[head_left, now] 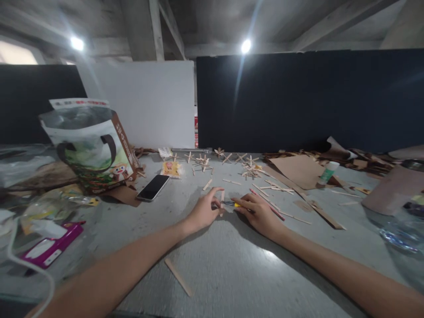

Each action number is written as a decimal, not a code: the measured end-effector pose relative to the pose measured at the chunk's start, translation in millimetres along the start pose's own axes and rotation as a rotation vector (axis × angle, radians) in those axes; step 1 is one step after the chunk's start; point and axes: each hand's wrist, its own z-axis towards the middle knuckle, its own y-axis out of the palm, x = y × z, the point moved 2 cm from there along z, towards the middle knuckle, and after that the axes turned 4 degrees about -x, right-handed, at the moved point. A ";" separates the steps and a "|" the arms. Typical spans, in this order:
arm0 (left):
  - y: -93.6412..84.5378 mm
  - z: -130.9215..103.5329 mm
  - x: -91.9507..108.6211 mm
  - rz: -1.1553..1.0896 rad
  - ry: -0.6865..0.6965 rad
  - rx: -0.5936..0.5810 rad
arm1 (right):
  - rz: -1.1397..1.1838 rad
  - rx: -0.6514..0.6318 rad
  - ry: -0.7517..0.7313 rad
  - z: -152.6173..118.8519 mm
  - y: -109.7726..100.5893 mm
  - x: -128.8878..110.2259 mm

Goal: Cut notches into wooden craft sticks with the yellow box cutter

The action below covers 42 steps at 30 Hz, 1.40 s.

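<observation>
My left hand (201, 212) pinches a short wooden craft stick (222, 195) over the middle of the table, the stick pointing away from me. In my right hand (260, 215) is a small craft knife with a yellow handle (237, 205). Its thin blade points left and meets the stick, or nearly so; I cannot tell whether it cuts in. Beside the right hand lie a red pencil (276, 213) and several loose craft sticks (278, 187). Another craft stick (178, 277) lies nearer to me, below the left forearm.
Small star-shaped stick pieces (202, 164) stand along the back. On the left are a phone (153, 187), a large printed bag (89, 150) and a purple box (54, 247). Cardboard (298, 170), a glue stick (329, 172) and a pinkish cylinder (392, 187) occupy the right.
</observation>
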 end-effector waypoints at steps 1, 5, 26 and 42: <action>0.5 -0.2 0.7 -0.002 0.004 0.000 | 0.005 -0.001 0.005 0.0 -0.3 0.6; 1.3 -0.7 3.1 -0.006 -0.001 -0.002 | -0.003 0.004 0.002 -0.4 -0.1 2.3; 0.3 2.0 -1.1 -0.093 0.035 0.026 | 0.084 -0.013 0.056 -0.8 -0.9 3.2; 2.0 2.5 0.0 -0.145 0.041 -0.037 | 0.108 -0.007 0.044 -1.9 1.5 8.4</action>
